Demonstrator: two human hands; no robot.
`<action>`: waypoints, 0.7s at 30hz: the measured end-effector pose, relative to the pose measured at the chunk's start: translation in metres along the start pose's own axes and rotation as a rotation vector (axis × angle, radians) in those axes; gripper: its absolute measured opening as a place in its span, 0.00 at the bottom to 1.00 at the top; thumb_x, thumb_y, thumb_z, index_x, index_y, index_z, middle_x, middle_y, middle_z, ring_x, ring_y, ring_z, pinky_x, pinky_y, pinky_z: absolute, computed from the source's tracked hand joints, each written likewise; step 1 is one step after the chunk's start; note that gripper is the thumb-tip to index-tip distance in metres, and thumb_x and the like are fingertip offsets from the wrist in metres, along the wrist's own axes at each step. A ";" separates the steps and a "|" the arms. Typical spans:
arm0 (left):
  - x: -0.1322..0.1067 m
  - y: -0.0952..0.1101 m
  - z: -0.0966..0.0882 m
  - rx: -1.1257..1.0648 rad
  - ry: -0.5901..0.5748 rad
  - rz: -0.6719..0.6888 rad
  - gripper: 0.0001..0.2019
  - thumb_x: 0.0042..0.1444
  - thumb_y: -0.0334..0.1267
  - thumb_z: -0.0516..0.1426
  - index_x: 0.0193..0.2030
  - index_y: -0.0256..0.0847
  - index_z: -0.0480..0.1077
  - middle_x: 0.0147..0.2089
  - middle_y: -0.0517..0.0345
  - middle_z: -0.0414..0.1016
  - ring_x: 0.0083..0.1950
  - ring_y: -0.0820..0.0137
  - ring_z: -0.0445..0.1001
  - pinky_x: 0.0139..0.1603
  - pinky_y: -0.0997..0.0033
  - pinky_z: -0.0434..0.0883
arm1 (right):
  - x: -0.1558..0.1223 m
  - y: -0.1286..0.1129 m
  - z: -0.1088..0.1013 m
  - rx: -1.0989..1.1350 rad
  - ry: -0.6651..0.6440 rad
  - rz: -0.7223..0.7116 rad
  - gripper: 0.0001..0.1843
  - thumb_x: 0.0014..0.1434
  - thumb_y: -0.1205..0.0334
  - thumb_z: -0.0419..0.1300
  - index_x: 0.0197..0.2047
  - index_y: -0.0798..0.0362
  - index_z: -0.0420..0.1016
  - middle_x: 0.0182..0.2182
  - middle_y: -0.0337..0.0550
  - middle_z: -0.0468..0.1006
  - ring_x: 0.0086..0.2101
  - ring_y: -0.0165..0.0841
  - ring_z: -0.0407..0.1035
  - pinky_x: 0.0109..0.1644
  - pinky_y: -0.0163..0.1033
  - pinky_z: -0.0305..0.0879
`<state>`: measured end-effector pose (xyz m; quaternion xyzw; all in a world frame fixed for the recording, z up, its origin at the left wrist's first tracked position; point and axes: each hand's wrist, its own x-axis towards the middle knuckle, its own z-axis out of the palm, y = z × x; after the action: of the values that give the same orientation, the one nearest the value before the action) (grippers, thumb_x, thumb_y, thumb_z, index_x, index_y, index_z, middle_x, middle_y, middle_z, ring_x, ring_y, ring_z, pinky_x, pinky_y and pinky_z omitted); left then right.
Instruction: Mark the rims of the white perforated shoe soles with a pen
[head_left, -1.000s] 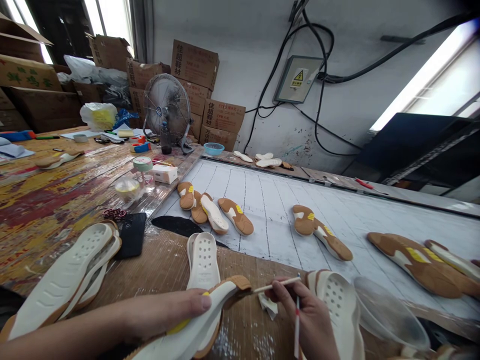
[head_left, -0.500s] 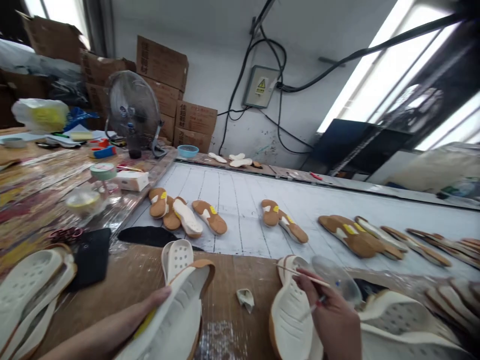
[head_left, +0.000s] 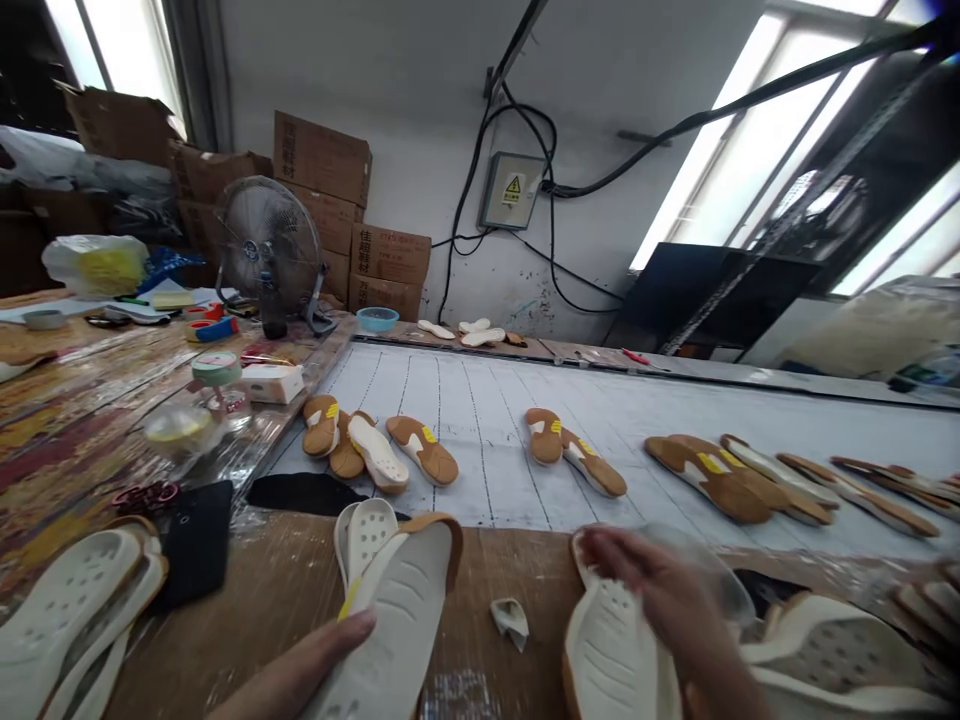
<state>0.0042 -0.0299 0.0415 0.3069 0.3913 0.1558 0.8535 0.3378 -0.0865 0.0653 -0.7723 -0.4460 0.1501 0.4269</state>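
My left hand grips a white shoe sole with a brown curled edge, its thumb on the near side. Behind it stand more white soles with small holes. My right hand is smeared by motion above another white sole with a brown rim, which lies on the brown board. Whether its fingers hold anything does not show. A clear plastic cup is partly hidden right behind that hand. Between the two soles lies a small crumpled pale scrap.
Brown-and-white soles lie in groups on the white lined belt. Stacked soles stand at left and right. A black phone-like slab, tape roll and fan are at left.
My right hand has moved up toward the far end of the right sole; the thin stick it held is no longer discernible. My left hand has turned its sole more upright. The view has shifted slightly.
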 end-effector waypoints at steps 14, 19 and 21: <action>-0.015 -0.009 -0.007 0.179 0.048 0.066 0.29 0.40 0.57 0.61 0.41 0.34 0.72 0.34 0.53 0.80 0.38 0.62 0.75 0.39 0.69 0.67 | -0.051 -0.031 0.120 0.712 -0.353 0.126 0.14 0.42 0.54 0.68 0.30 0.54 0.78 0.20 0.38 0.75 0.22 0.28 0.66 0.29 0.34 0.63; -0.008 -0.008 -0.005 -0.026 0.059 -0.010 0.26 0.42 0.54 0.60 0.41 0.33 0.71 0.31 0.51 0.81 0.36 0.60 0.77 0.40 0.67 0.69 | -0.046 -0.025 0.133 0.805 -0.345 0.215 0.17 0.38 0.54 0.70 0.31 0.56 0.80 0.21 0.40 0.77 0.22 0.28 0.66 0.30 0.35 0.64; -0.003 -0.008 -0.004 -0.111 0.021 -0.055 0.28 0.43 0.56 0.58 0.42 0.30 0.71 0.29 0.49 0.81 0.34 0.60 0.78 0.40 0.67 0.69 | -0.045 -0.026 0.137 0.838 -0.334 0.246 0.19 0.38 0.54 0.70 0.33 0.56 0.80 0.24 0.42 0.79 0.25 0.30 0.68 0.32 0.37 0.66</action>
<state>-0.0007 -0.0356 0.0357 0.2465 0.3995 0.1570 0.8689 0.2138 -0.0453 -0.0022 -0.5457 -0.3147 0.4890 0.6034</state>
